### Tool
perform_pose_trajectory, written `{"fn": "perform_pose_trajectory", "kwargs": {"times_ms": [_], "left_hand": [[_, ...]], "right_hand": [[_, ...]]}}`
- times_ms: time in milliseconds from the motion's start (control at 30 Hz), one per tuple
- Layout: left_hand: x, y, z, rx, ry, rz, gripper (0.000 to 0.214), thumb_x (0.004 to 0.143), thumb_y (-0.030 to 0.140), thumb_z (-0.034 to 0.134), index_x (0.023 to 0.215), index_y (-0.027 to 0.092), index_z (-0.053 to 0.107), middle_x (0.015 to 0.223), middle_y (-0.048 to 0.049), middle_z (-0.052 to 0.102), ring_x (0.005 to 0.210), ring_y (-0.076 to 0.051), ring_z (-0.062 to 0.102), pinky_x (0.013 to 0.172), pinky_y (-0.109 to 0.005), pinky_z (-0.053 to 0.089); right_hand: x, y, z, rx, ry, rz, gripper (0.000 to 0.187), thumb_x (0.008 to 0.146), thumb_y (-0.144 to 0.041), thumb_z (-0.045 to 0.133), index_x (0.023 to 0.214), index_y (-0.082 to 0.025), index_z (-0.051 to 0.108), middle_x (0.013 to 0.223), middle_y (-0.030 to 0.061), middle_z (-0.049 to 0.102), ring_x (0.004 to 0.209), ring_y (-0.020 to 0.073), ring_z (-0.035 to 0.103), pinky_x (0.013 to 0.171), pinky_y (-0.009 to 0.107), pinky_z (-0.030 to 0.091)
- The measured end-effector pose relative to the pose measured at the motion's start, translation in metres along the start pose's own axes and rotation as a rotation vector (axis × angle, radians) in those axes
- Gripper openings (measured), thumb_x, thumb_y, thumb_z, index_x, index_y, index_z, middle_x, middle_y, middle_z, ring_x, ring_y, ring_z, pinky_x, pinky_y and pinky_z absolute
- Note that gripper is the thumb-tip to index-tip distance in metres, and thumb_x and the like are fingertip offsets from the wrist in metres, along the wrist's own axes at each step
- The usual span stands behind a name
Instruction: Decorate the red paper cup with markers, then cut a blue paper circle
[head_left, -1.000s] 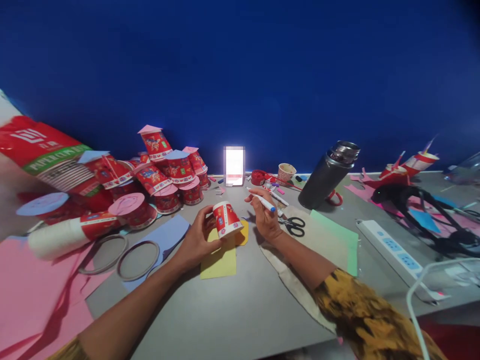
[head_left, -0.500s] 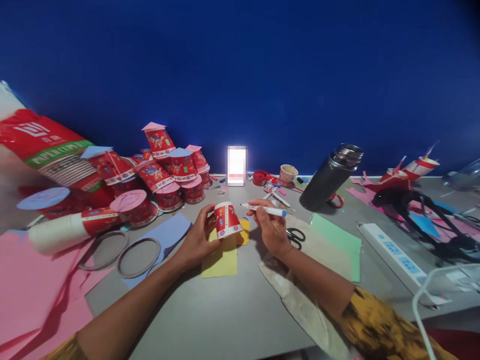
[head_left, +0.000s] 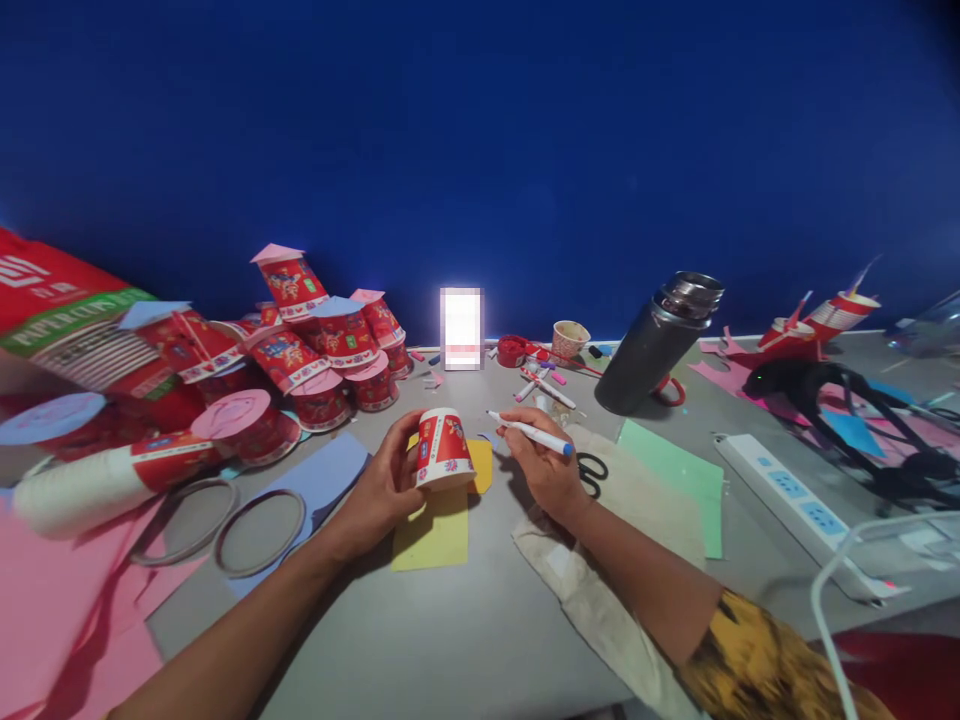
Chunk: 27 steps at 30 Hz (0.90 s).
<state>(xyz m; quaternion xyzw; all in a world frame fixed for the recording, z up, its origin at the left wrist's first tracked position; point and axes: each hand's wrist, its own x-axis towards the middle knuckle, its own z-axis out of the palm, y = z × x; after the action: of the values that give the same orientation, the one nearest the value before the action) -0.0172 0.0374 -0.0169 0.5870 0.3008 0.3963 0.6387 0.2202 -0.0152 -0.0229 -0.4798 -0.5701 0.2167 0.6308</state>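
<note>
Left hand [head_left: 382, 482]: thumb and fingers are clamping the side of a red-and-white patterned paper cup [head_left: 442, 447]. The cup is sitting in that grip wide rim down, leaning slightly, just beyond a yellow paper sheet [head_left: 431, 540] that is lying on the grey tabletop [head_left: 480, 640].

Right hand [head_left: 546, 465]: fingers are pinching together on a slim white marker with a blue end [head_left: 536, 432]. Its tip is pointing toward the cup, a gap showing between them.

Near the hands: an orange-yellow paper piece [head_left: 481, 465] is lying partly behind the cup. Black-handled scissors [head_left: 594, 468] are showing partly beside the right hand, which is hiding the rest. A cream cloth [head_left: 622, 520] is lying beneath the right forearm, overlapping a pale green paper sheet [head_left: 675, 470].

Further out: red paper cups with pink and blue paper tops [head_left: 345, 335] are standing piled at left; a dark metal flask [head_left: 649, 355] is leaning at right.
</note>
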Motion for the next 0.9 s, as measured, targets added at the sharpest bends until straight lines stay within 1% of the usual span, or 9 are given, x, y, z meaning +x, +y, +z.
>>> {"fn": "perform_pose_trajectory", "kwargs": {"times_ms": [100, 133, 233, 367, 467, 600, 733, 900], "left_hand": [[0.0, -0.003, 0.0, 0.026, 0.001, 0.041, 0.09, 0.066, 0.015, 0.083, 0.147, 0.032, 0.048, 0.162, -0.012, 0.054, 0.15, -0.038, 0.057, 0.124, -0.058, 0.05], [0.0, -0.004, 0.0, 0.045, 0.002, 0.052, 0.089, 0.066, 0.015, 0.084, 0.146, 0.032, 0.047, 0.16, -0.0119, 0.055, 0.15, -0.038, 0.056, 0.125, -0.059, 0.049], [-0.002, -0.005, 0.002, 0.103, 0.007, 0.07, 0.089, 0.067, 0.016, 0.086, 0.144, 0.031, 0.045, 0.158, -0.0131, 0.054, 0.149, -0.038, 0.057, 0.127, -0.061, 0.046], [-0.003, -0.005, 0.003, 0.143, 0.018, 0.078, 0.087, 0.071, 0.024, 0.091, 0.143, 0.03, 0.043, 0.156, -0.0156, 0.053, 0.148, -0.039, 0.057, 0.126, -0.062, 0.047], [-0.002, -0.007, 0.001, 0.155, 0.01, 0.095, 0.087, 0.073, 0.028, 0.093, 0.144, 0.03, 0.042, 0.157, -0.0157, 0.052, 0.149, -0.039, 0.056, 0.126, -0.062, 0.047], [-0.001, -0.009, -0.001, 0.148, -0.019, 0.113, 0.083, 0.078, 0.03, 0.091, 0.144, 0.03, 0.04, 0.161, -0.0163, 0.049, 0.152, -0.039, 0.053, 0.127, -0.061, 0.045], [-0.002, -0.009, -0.001, 0.189, -0.008, 0.101, 0.083, 0.079, 0.031, 0.09, 0.145, 0.029, 0.039, 0.159, -0.017, 0.049, 0.15, -0.039, 0.055, 0.128, -0.062, 0.043], [-0.003, -0.007, 0.0, 0.216, 0.015, 0.123, 0.085, 0.076, 0.026, 0.088, 0.144, 0.028, 0.038, 0.157, -0.0167, 0.048, 0.15, -0.04, 0.055, 0.128, -0.065, 0.042]], "right_hand": [[-0.001, -0.002, -0.002, -0.057, -0.054, -0.042, 0.023, 0.108, -0.039, 0.059, 0.118, -0.024, 0.074, 0.09, 0.0034, 0.079, 0.06, 0.0142, 0.067, 0.059, 0.028, 0.058], [-0.001, -0.003, -0.003, -0.084, -0.074, -0.068, 0.022, 0.108, -0.036, 0.058, 0.119, -0.024, 0.073, 0.091, 0.0032, 0.079, 0.059, 0.0139, 0.066, 0.06, 0.028, 0.058], [-0.001, -0.006, -0.006, -0.172, -0.128, -0.187, 0.018, 0.104, -0.029, 0.063, 0.12, -0.024, 0.07, 0.095, 0.0042, 0.078, 0.068, 0.0161, 0.07, 0.068, 0.03, 0.06], [-0.003, -0.013, -0.008, -0.219, -0.229, -0.317, 0.027, 0.099, -0.03, 0.071, 0.125, -0.023, 0.065, 0.097, 0.0041, 0.075, 0.068, 0.016, 0.067, 0.07, 0.031, 0.06], [-0.005, -0.015, -0.008, -0.251, -0.263, -0.385, 0.029, 0.098, -0.03, 0.075, 0.124, -0.023, 0.064, 0.096, 0.0045, 0.073, 0.074, 0.018, 0.068, 0.072, 0.032, 0.06], [-0.005, -0.014, -0.006, -0.241, -0.263, -0.409, 0.029, 0.098, -0.027, 0.075, 0.125, -0.024, 0.064, 0.097, 0.0044, 0.074, 0.08, 0.0197, 0.071, 0.074, 0.032, 0.06], [-0.005, -0.011, -0.005, -0.244, -0.267, -0.424, 0.028, 0.099, -0.026, 0.074, 0.125, -0.024, 0.064, 0.097, 0.0043, 0.075, 0.083, 0.0201, 0.073, 0.075, 0.032, 0.06], [-0.007, -0.007, -0.004, -0.244, -0.249, -0.403, 0.027, 0.101, -0.026, 0.073, 0.126, -0.024, 0.065, 0.098, 0.0043, 0.076, 0.083, 0.0193, 0.074, 0.076, 0.031, 0.06]]}}
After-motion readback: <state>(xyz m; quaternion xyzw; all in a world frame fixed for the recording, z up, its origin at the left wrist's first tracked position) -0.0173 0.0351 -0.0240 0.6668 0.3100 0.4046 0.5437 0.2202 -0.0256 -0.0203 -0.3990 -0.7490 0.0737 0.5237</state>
